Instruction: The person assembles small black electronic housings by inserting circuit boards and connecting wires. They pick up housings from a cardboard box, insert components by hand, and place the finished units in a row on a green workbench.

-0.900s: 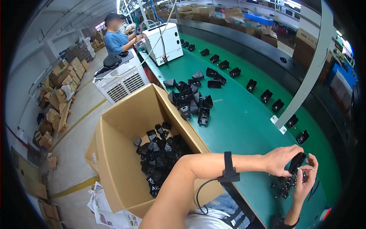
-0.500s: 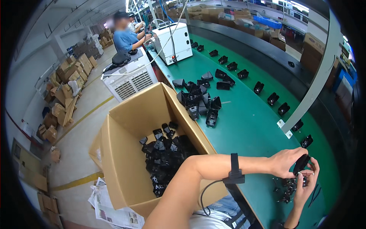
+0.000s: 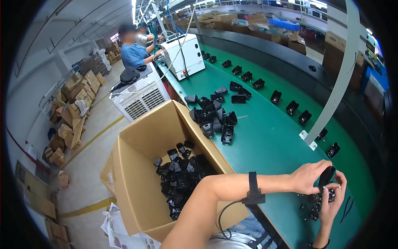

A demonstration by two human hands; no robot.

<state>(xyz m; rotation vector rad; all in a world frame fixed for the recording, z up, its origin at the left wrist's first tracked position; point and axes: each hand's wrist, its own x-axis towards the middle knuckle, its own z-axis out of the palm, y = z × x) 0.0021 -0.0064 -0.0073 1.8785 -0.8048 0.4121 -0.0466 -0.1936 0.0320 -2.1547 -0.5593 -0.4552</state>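
My left hand is closed round one side of a black plastic housing above the green bench. My right hand grips the same housing from the other side, thumb and fingers bent against it. A small pale bit shows at my right fingertips, too small to name. Just below my hands lies a pile of small dark parts, partly hidden by the right hand. Beside it rests a pair of thin black tweezers.
A deep cardboard box holding many black housings stands left of the bench. More housings are heaped on the bench, others line the green belt. A metal post rises nearby. A co-worker stands beyond a white machine.
The view has shifted slightly. Both hands stay together on the housing, which is tilted a little more upright between them.
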